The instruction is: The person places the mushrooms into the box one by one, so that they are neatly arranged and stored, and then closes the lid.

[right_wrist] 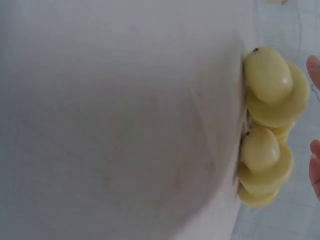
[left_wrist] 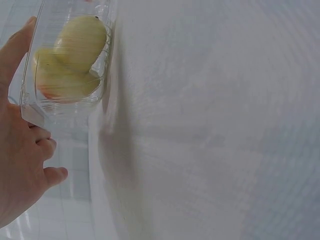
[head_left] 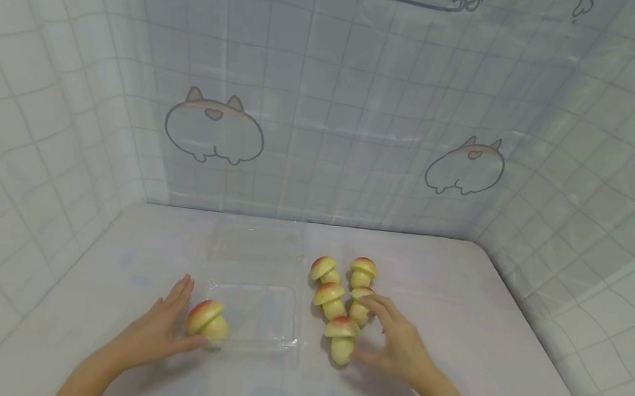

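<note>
A clear plastic clamshell box stands on the table with its lid folded back. One yellow toy mushroom with a reddish cap lies in its left front corner; the left wrist view shows this mushroom through the wall. My left hand rests at that corner, thumb by the rim and fingers spread along the left side. To the right, several similar mushrooms stand in two rows. My right hand is beside them, fingers loosely bent, fingertips overlapping a right-row mushroom.
The white table is enclosed by a grid-patterned sheet with cartoon animals at the back and sides. In the right wrist view, mushrooms sit close together at the table surface.
</note>
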{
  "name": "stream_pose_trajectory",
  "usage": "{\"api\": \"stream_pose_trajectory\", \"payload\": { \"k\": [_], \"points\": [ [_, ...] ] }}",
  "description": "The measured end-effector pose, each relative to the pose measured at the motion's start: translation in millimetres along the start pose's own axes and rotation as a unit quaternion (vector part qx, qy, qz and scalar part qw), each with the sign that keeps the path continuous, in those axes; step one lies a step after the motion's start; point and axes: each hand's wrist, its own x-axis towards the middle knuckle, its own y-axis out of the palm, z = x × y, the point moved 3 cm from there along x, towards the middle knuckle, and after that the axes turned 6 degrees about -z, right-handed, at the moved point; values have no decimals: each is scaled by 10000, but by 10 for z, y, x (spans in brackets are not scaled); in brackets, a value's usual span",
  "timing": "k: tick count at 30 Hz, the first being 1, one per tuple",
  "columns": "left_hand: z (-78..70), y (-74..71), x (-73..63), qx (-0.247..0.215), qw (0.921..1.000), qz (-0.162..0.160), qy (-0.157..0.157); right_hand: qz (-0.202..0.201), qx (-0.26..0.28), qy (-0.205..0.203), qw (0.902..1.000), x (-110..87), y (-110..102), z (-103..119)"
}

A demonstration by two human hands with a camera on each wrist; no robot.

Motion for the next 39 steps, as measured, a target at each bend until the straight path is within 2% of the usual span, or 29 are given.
{"api": "stream_pose_trajectory", "payload": {
  "k": [4, 10, 14, 22, 28, 34, 39],
  "points": [
    [13, 7, -1, 30, 10000, -1, -5, 69, -200, -194, 9996, -21, 92, 5],
    [10, 7, -7, 32, 10000, -37, -1, 484, -475, -38, 9977, -75, 226, 9],
    [10, 14, -8, -2, 10000, -8, -47, 717, -484, -97, 9962, -79, 281, 24],
    [-4, 0, -5, -26, 10000, 19, -48, 827, -825, -337, 9926, -104, 331, 51],
    [-14, -15, -9, -59, 10000, 20, -68, 874, -903, -79, 9920, -116, 361, 50],
    [-20, -23, -11, -67, 10000, 14, -64, 1133, -784, 293, 9900, -117, 375, 61],
    [-18, -22, -11, -106, 9999, 17, -63, 1166, -764, 385, 9895, -123, 386, 80]
  ]
}}
